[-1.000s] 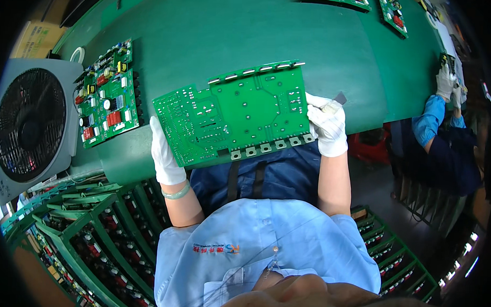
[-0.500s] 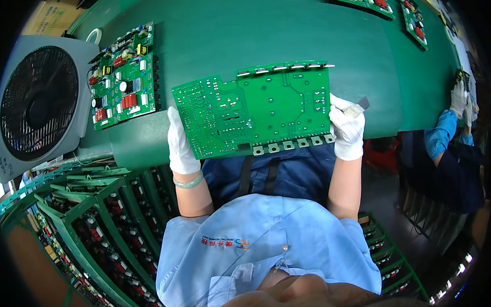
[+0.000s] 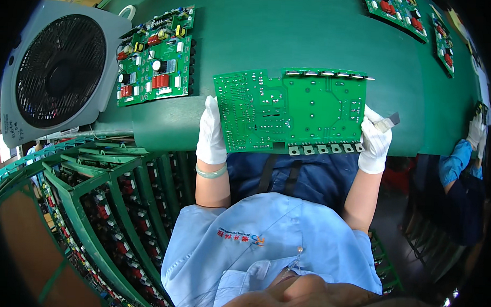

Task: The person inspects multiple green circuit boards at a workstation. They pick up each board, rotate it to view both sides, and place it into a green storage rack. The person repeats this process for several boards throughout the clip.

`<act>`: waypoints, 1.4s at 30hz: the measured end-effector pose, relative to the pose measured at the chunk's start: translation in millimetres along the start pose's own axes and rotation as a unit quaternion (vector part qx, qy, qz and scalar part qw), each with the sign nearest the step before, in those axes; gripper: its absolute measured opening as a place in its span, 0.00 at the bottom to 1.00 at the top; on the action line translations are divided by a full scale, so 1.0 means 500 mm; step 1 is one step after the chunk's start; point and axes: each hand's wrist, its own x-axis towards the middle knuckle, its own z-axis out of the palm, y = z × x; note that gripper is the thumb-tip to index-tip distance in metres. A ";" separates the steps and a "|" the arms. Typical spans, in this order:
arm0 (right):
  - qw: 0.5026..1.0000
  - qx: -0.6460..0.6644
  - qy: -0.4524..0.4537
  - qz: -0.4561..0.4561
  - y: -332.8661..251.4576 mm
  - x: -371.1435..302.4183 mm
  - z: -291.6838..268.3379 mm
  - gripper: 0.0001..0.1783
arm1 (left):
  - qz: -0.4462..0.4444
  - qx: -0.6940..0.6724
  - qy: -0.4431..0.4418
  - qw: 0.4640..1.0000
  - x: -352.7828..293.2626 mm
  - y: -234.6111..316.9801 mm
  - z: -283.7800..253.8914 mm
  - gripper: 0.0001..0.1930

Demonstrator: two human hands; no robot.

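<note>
Circuit board (image 3: 325, 115), solder side facing up, spans between the gloved left hand (image 3: 211, 133) and gloved right hand (image 3: 375, 144), each gripping one end; the right also holds a small grey-tipped tool (image 3: 395, 120). Populated boards (image 3: 167, 59) lie beyond the left hand, a box fan (image 3: 59, 74) farther left.

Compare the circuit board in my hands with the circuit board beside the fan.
The held circuit board shows its flat, soldered face; the board beside the fan, the fan-side board, shows raised red, white and yellow components.
The held board is up between the left hand and right hand; the fan-side board lies on the table.
Both are green and have parts along their edges.
</note>
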 end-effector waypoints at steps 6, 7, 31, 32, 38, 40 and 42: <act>1.000 -0.020 -0.006 0.016 -0.006 0.001 -0.001 0.20 | -0.002 0.002 -0.007 1.000 0.004 -0.006 -0.014 0.36; 1.000 -0.025 -0.001 0.015 -0.004 0.002 -0.002 0.20 | -0.005 0.000 -0.005 1.000 0.004 -0.007 -0.013 0.36; 0.865 -0.485 -0.026 -0.121 -0.133 0.008 0.013 0.32 | -0.021 -0.024 -0.058 0.998 0.012 0.001 0.010 0.23; 0.870 -0.482 -0.040 -0.100 -0.145 -0.003 0.038 0.33 | -0.026 -0.022 -0.054 0.998 0.018 -0.006 0.004 0.23; 0.775 -0.493 -0.291 -0.268 -0.105 0.002 0.112 0.22 | 0.040 0.080 0.006 0.996 0.061 -0.070 -0.010 0.23; 0.668 -0.572 -0.274 -0.389 -0.097 0.008 0.139 0.18 | 0.049 0.063 0.009 0.997 0.058 -0.067 -0.002 0.23; 0.710 -0.586 -0.270 -0.281 -0.113 -0.012 0.168 0.16 | 0.058 0.046 0.017 0.997 0.055 -0.065 0.007 0.23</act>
